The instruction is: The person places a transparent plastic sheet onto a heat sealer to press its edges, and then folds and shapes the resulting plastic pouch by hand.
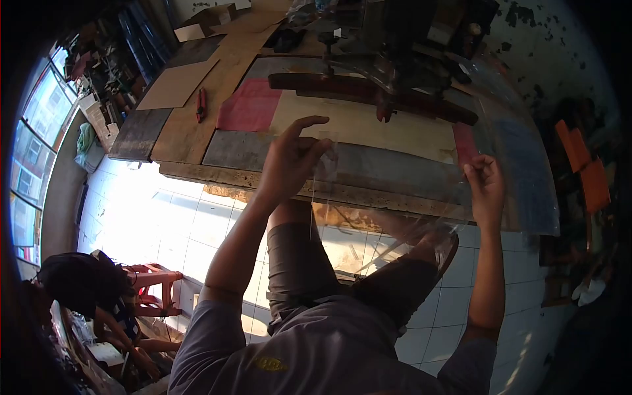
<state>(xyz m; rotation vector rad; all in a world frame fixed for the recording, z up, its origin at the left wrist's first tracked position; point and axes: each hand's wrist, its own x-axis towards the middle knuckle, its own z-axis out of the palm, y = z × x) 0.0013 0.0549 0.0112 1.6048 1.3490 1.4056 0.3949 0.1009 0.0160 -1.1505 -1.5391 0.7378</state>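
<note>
My left hand (294, 158) is raised over the near edge of the workbench (243, 172), index finger curved out and thumb close to the other fingers. A thin clear plastic sheet (395, 237) hangs from it and stretches across to my right hand (486, 181), whose fingers are pinched on the sheet at the right. Behind my hands lies a pale yellow strip (368, 128) with a pink piece (250, 105) at its left end and a smaller pink piece (465, 141) at its right. Above the strip is a dark red machine bar (375, 97).
A red cutter (201, 105) and a brown cardboard sheet (176, 84) lie on the bench at left. Clear plastic sheeting (526, 171) covers the right side. At lower left, another person (85, 283) is near a red stool (155, 284). Orange pieces (586, 164) stand far right.
</note>
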